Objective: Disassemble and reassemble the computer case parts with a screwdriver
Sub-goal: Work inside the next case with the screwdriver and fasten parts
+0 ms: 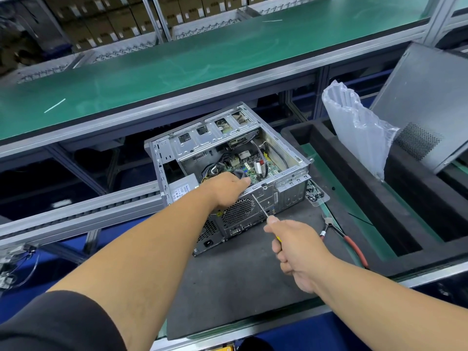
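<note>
An open grey computer case (288, 155) lies on its side on a dark mat (240, 282), its motherboard and cables exposed. My left hand (225, 191) rests on the case's near rear edge, its fingers curled over the rim above the round fan grille. My right hand (293, 247) grips the yellow handle of a screwdriver (259, 205). The thin metal shaft points up and left, and its tip touches the rear panel near the top edge.
A removed grey side panel (428, 102) leans at the right behind black foam trays (354, 178). An air-cushion plastic bag (354, 122) stands in the foam. Red-handled pliers (347, 239) lie right of the mat; a small screw tray (315, 195) sits by the case. A green conveyor (177, 64) runs behind.
</note>
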Available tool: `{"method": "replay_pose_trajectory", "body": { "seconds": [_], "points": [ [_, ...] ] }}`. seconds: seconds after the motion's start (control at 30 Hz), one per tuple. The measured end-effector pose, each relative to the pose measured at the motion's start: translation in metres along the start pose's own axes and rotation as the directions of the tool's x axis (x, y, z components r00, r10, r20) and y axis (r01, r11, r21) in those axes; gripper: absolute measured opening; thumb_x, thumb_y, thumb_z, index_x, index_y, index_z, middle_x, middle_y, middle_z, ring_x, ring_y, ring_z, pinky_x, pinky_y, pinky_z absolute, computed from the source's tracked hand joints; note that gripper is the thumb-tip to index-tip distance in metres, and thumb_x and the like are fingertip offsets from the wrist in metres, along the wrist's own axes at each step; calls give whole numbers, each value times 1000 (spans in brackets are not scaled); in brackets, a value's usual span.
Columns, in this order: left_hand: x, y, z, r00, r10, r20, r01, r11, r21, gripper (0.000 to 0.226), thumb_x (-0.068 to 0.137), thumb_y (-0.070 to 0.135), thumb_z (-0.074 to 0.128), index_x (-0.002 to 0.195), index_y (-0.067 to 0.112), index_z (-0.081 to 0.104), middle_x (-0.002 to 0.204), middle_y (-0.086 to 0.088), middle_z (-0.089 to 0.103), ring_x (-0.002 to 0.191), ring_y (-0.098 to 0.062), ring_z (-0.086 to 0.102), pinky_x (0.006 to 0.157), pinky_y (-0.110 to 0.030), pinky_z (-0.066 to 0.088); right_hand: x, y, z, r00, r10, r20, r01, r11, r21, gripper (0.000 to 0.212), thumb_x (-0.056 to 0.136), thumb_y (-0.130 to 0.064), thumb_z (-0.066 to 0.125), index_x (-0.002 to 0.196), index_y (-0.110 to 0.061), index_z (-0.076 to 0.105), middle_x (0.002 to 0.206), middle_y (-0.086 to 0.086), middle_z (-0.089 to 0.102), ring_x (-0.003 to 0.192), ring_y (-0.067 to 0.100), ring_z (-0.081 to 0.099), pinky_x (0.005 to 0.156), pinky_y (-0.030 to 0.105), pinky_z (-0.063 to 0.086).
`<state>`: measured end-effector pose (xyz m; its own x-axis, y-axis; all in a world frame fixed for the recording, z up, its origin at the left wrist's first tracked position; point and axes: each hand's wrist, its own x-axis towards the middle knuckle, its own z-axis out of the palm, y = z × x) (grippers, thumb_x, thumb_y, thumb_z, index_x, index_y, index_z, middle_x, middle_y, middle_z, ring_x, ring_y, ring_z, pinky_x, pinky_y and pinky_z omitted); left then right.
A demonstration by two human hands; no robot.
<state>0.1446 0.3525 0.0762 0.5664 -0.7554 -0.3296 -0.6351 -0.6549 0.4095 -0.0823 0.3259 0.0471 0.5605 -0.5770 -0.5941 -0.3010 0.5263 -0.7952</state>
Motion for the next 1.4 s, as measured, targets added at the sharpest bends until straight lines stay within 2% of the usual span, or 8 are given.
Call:
{"method": "replay_pose_trajectory", "body": {
  "seconds": [0.2, 0.37, 0.5, 0.7, 0.8, 1.03, 1.27, 1.4],
  "points": [
    [4, -1, -2, 1000, 17, 26, -17, 999, 27, 48, 105, 47, 32, 72, 17, 48, 63, -1, 45, 61, -23, 47, 55, -31, 34, 1, 4, 3, 999, -31, -26, 30, 999, -31, 21, 94, -26, 74, 94, -14, 58, 66, 4, 52, 44, 13, 29, 42, 25, 22],
    [8, -7, 1, 1000, -2, -17, 2, 1000, -28, 63, 97, 69, 31, 55, 23, 37, 47, 7, 36, 47, -19, 38, 57, -31, 36, 2, 5, 1, 998, -53, -36, 51, 998, -48, 21, 93, -27, 75, 91, -14, 59, 69, 5, 54, 46, 15, 29, 43, 25, 23],
    [10, -9, 1, 999, 16, 30, -14, 998, -65, 67, 91, 80, 30, 51, 27, 45, 42, 11, 33, 36, -14, 34, 54, -29, 36, 2, 4, 1, 998, -51, -39, 49, 998, -48, 20, 93, -26, 76, 94, -13, 61, 67, 4, 55, 48, 15, 30, 43, 25, 24],
    [12, -10, -1, 997, 49, 58, -45, 996, -71, 63, 96, 70, 35, 50, 27, 40, 46, 11, 34, 44, -14, 35, 56, -29, 36, 1, 4, -2, 997, -75, -13, 73, 994, -85, 27, 97, -33, 70, 85, -11, 61, 63, 1, 65, 50, 17, 34, 43, 26, 27],
    [13, -10, 0, 997, 63, 45, -60, 996, -65, 58, 98, 66, 35, 59, 23, 33, 53, 6, 33, 50, -18, 35, 54, -30, 33, 1, 6, -2, 997, -75, -14, 72, 990, -123, 34, 99, -40, 65, 91, -7, 67, 64, 0, 68, 51, 19, 35, 44, 26, 27],
    [12, -8, -1, 998, 49, 30, -47, 995, -89, 66, 99, 68, 36, 51, 22, 35, 43, 10, 32, 37, -15, 31, 53, -28, 32, 2, 7, -5, 996, -85, -13, 81, 977, -199, 34, 100, -51, 58, 92, -23, 76, 61, -5, 66, 58, 14, 48, 59, 29, 33],
    [8, -6, -2, 997, 75, 29, -74, 996, -51, 57, 100, 62, 37, 60, 22, 30, 53, 6, 31, 50, -19, 33, 55, -30, 33, 1, 4, -6, 999, -51, -6, 49, 978, -202, 42, 104, -53, 48, 94, -23, 76, 58, -4, 58, 50, 18, 40, 52, 29, 33],
    [10, -6, 0, 996, 74, 45, -71, 996, -54, 60, 100, 63, 37, 55, 23, 33, 48, 10, 29, 42, -13, 30, 54, -30, 31, -1, 4, -6, 999, -16, 30, 20, 991, -131, 39, 103, -50, 51, 100, -18, 72, 57, -1, 52, 47, 16, 32, 45, 25, 26]
  ]
}}
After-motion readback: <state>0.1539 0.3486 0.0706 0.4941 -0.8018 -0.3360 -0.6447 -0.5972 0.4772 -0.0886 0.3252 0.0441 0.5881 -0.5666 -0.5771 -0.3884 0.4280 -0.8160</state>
